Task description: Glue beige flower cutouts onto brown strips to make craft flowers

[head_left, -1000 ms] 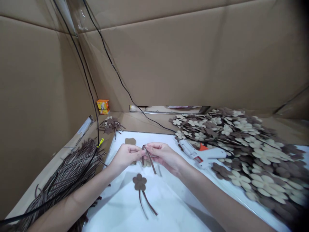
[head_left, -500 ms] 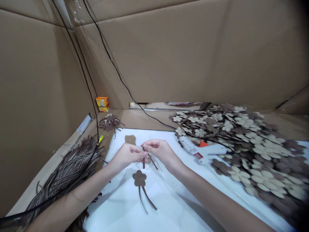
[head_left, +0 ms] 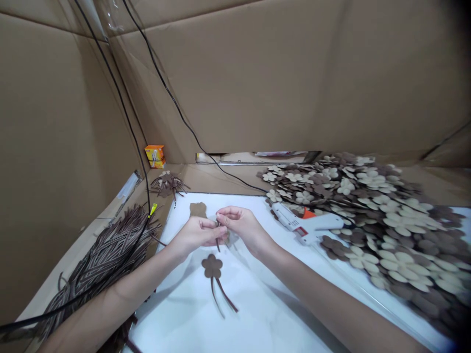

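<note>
My left hand [head_left: 196,233] and my right hand [head_left: 239,226] meet above a white sheet, their fingertips pinching a thin brown felt strip [head_left: 218,235] between them. Most of the strip is hidden by my fingers, with one short end hanging below. Just below my hands lies a dark brown felt flower with two long tails [head_left: 212,266]. A flat brown felt piece [head_left: 197,210] lies beyond my left hand. A white hot glue gun with an orange part [head_left: 305,224] rests to the right of my right hand.
A large heap of tan and brown felt flowers [head_left: 368,215] covers the right side. A bundle of brown strips [head_left: 106,255] lies left, beyond it a small flower cluster [head_left: 168,185] and an orange box [head_left: 154,156]. Cardboard walls [head_left: 257,83] surround the area; black cables [head_left: 176,108] run down them.
My hands have drawn closer together around the strip, and less of it shows. The view has tilted slightly, so everything sits a little higher in the frame.
</note>
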A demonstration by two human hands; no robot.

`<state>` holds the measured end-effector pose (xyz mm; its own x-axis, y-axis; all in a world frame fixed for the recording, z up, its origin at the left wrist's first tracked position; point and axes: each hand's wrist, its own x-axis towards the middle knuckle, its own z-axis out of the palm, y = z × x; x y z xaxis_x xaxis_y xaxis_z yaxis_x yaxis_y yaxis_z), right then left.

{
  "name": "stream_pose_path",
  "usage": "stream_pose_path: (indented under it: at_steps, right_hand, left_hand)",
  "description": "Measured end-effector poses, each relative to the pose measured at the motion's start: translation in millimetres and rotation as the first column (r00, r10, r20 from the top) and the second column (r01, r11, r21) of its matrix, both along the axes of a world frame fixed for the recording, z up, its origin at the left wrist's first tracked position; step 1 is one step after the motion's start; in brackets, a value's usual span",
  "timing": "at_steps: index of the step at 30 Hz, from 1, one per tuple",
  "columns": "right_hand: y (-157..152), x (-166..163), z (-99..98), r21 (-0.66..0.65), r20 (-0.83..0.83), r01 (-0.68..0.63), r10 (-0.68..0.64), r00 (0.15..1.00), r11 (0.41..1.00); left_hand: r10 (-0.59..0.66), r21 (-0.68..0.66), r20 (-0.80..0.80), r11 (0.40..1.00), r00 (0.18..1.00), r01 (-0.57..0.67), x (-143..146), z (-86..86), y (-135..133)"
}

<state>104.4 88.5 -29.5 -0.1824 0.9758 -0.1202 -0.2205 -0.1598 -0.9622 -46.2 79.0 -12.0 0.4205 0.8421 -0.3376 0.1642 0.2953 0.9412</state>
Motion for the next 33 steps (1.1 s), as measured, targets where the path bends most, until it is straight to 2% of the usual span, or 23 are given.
stream_pose_path:
  at_steps: [10,14,20,24,33]
  right_hand:
    - [0,3,10.1,0.006,0.012,-0.018,0.018,1.0,1.0]
    - [3,5,10.1,0.042,0.054,-0.035,0.033,0.998,0.999]
    - [5,7,10.4,0.101,0.094,-0.065,0.055,0.994,0.993]
    - [4,7,14.2,0.118,0.106,-0.076,0.063,0.992,0.99]
    - [3,11,19.1,0.101,0.125,-0.092,0.079,0.989,0.991]
  left_hand:
    - [-0.002,-0.006,-0.107,1.0,0.994,0.001,0,2.7,-1]
    - [-0.013,0.031,-0.09,0.999,0.996,0.016,-1,5.2,0]
    - [0.07,0.06,-0.068,0.996,0.995,-0.066,-2,8.0,0]
    - [0.068,0.1,-0.082,0.993,0.994,-0.06,1,8.2,-1]
    - [0.063,0.141,0.03,0.988,0.998,-0.067,4,-4.5,6]
